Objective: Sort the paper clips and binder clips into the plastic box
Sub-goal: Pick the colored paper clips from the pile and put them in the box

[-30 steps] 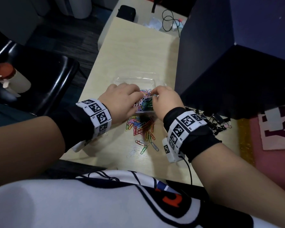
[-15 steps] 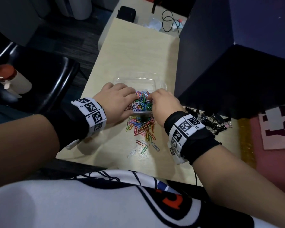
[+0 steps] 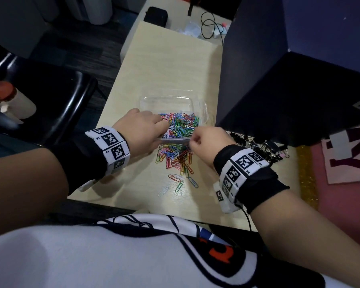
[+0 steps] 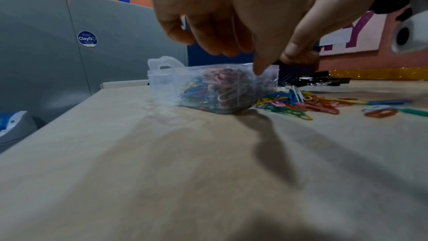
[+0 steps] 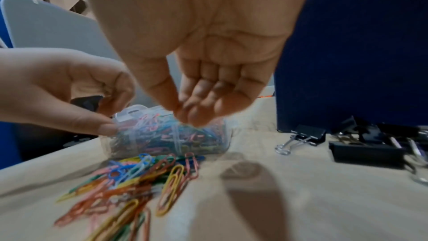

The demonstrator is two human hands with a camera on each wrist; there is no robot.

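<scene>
A clear plastic box (image 3: pixel 170 100) stands mid-table, and its near compartment is full of coloured paper clips (image 3: pixel 180 125). More paper clips (image 3: pixel 175 157) lie loose on the table just in front of it. A heap of black binder clips (image 3: pixel 258 145) sits to the right. My left hand (image 3: pixel 161 132) is at the box's near left corner. Its thumb (image 5: pixel 107 127) touches the wall and its fingers are loosely curled above the clips. My right hand (image 5: pixel 185 114) hovers at the near right corner with fingertips bunched against the thumb. I see nothing between them.
A dark blue partition (image 3: pixel 279 80) rises right beside the box and binder clips. The table (image 3: pixel 164 69) runs on beyond the box to a black pouch (image 3: pixel 155 14) and a cable (image 3: pixel 210 26). A black chair (image 3: pixel 40 100) with a red-capped bottle (image 3: pixel 4 96) stands left.
Both hands have drawn back from over the box, uncovering the clips inside. The right hand has come toward me and curled up. The left hand has slid left to the corner.
</scene>
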